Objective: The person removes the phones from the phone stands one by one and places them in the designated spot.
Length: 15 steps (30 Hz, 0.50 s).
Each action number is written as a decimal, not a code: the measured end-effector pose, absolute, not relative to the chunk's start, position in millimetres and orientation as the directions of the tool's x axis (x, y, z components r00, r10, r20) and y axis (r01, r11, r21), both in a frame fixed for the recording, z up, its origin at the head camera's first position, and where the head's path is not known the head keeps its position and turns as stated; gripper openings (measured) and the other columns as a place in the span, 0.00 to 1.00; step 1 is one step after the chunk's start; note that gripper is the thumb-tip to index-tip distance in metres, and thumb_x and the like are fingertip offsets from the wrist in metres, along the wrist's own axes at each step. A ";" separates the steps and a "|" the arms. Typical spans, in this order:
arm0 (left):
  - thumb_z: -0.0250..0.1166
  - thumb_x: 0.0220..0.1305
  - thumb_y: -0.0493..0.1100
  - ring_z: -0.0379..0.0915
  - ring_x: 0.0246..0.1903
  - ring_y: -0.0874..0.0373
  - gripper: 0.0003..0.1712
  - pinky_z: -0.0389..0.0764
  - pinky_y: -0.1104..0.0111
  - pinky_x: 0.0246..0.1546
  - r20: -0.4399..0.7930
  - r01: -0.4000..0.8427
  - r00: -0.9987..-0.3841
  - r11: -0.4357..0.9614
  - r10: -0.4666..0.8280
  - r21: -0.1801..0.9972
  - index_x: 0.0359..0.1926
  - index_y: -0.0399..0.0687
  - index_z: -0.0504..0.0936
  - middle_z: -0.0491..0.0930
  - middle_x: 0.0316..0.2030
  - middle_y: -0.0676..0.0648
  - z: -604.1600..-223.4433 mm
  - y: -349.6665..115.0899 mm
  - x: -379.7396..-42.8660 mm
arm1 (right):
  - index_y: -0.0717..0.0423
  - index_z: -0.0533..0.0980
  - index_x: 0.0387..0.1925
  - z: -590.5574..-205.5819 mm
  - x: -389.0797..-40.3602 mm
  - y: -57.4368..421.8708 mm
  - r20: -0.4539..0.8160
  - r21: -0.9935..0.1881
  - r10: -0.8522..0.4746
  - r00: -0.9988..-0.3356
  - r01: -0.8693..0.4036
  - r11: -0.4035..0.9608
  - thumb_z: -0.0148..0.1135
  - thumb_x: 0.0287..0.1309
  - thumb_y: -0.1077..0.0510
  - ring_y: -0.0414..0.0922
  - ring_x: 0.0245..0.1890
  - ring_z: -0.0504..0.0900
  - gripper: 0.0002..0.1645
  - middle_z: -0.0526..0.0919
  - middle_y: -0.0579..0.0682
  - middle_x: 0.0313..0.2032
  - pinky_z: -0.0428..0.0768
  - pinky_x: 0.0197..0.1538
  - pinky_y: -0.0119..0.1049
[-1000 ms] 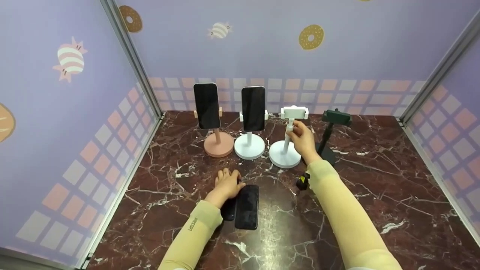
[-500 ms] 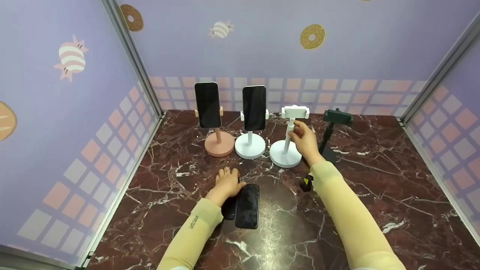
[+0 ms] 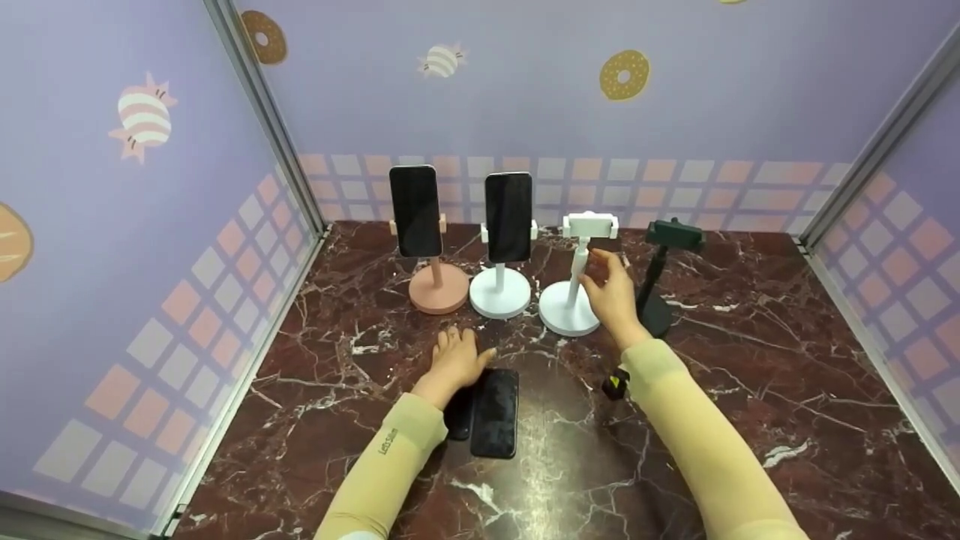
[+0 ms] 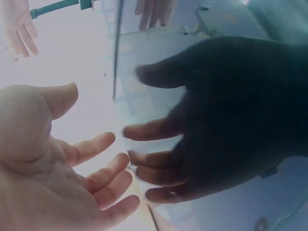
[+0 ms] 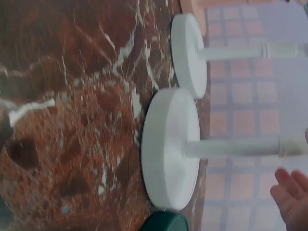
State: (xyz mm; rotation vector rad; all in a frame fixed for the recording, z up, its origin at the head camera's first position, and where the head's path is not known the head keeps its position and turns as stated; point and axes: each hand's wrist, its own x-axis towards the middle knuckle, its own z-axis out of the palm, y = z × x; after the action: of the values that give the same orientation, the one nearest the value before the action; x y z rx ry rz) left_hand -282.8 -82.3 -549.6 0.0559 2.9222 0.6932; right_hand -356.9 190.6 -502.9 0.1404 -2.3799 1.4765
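My left hand (image 3: 455, 364) lies over a black phone (image 3: 459, 421) on the table, covering its upper part. In the left wrist view the fingers (image 4: 108, 187) are loosely bent beside a glossy dark surface that mirrors the hand. A second black phone (image 3: 495, 412) lies flat just to the right. My right hand (image 3: 615, 296) is beside the pole of a white phone stand (image 3: 568, 309) whose clamp holds no phone. In the right wrist view its fingers (image 5: 291, 192) are apart from the pole, above the round base (image 5: 168, 149).
To the left stand a pink phone stand (image 3: 439, 290) and another white phone stand (image 3: 500, 294), each holding an upright phone. A dark green phone stand (image 3: 655, 313) is right behind my right hand. Patterned panels (image 3: 750, 90) enclose the marble table (image 3: 337, 435).
My right hand has loosened from the white stand's pole and drawn slightly down and right. The left hand has shifted slightly, its thumb lifting out over the second phone's top.
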 end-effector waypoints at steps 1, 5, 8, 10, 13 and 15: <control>0.58 0.74 0.60 0.56 0.68 0.33 0.32 0.64 0.43 0.68 -0.100 0.007 -0.993 0.883 0.061 0.469 0.61 0.36 0.71 0.64 0.67 0.28 -548.2 -81.8 -283.6 | 0.68 0.68 0.67 -503.0 -354.9 188.8 0.349 -0.851 0.103 -0.931 -0.269 0.452 0.66 0.64 0.67 0.64 0.64 0.77 0.31 0.75 0.68 0.64 0.76 0.66 0.55; 0.59 0.75 0.56 0.59 0.62 0.34 0.31 0.65 0.44 0.66 0.037 0.050 -0.999 0.818 0.035 0.573 0.62 0.34 0.71 0.67 0.59 0.29 -542.6 -80.2 -287.2 | 0.71 0.68 0.62 -502.8 -346.0 180.6 0.414 -0.843 0.164 -0.895 -0.309 0.440 0.67 0.60 0.69 0.64 0.61 0.77 0.30 0.75 0.70 0.58 0.73 0.67 0.55; 0.59 0.76 0.52 0.61 0.58 0.34 0.28 0.66 0.44 0.64 0.149 0.100 -0.989 0.746 0.001 0.658 0.62 0.32 0.71 0.69 0.56 0.30 -538.6 -78.5 -290.6 | 0.72 0.67 0.55 -502.6 -339.4 173.4 0.423 -0.859 0.222 -0.879 -0.310 0.408 0.67 0.58 0.71 0.64 0.55 0.78 0.26 0.76 0.69 0.51 0.74 0.65 0.52; 0.60 0.76 0.49 0.61 0.58 0.33 0.27 0.66 0.43 0.64 0.211 0.133 -0.977 0.690 -0.029 0.711 0.62 0.31 0.70 0.70 0.56 0.29 -535.7 -76.9 -293.1 | 0.69 0.67 0.51 -502.0 -335.0 168.6 0.403 -0.877 0.248 -0.881 -0.294 0.381 0.66 0.58 0.70 0.62 0.51 0.79 0.22 0.76 0.66 0.47 0.76 0.60 0.48; 0.59 0.76 0.46 0.62 0.59 0.32 0.25 0.65 0.42 0.64 0.274 0.178 -0.959 0.604 -0.071 0.777 0.61 0.30 0.71 0.70 0.56 0.27 -530.3 -73.6 -296.9 | 0.66 0.67 0.46 -500.0 -329.3 161.8 0.362 -0.895 0.241 -0.900 -0.263 0.360 0.67 0.59 0.68 0.60 0.46 0.81 0.18 0.78 0.63 0.42 0.77 0.52 0.41; 0.59 0.76 0.46 0.63 0.59 0.32 0.24 0.64 0.42 0.65 0.297 0.197 -0.950 0.554 -0.095 0.809 0.61 0.30 0.71 0.71 0.56 0.27 -525.5 -71.0 -299.3 | 0.66 0.69 0.46 -497.7 -326.4 158.1 0.342 -0.897 0.210 -0.916 -0.252 0.363 0.67 0.61 0.66 0.60 0.45 0.82 0.17 0.80 0.63 0.42 0.77 0.50 0.39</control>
State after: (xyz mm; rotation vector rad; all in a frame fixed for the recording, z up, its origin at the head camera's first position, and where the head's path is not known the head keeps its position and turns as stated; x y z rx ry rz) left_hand -299.3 -71.0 -525.5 0.1024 3.0331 1.6475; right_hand -326.4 158.1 -497.7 0.0367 -2.2303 1.5733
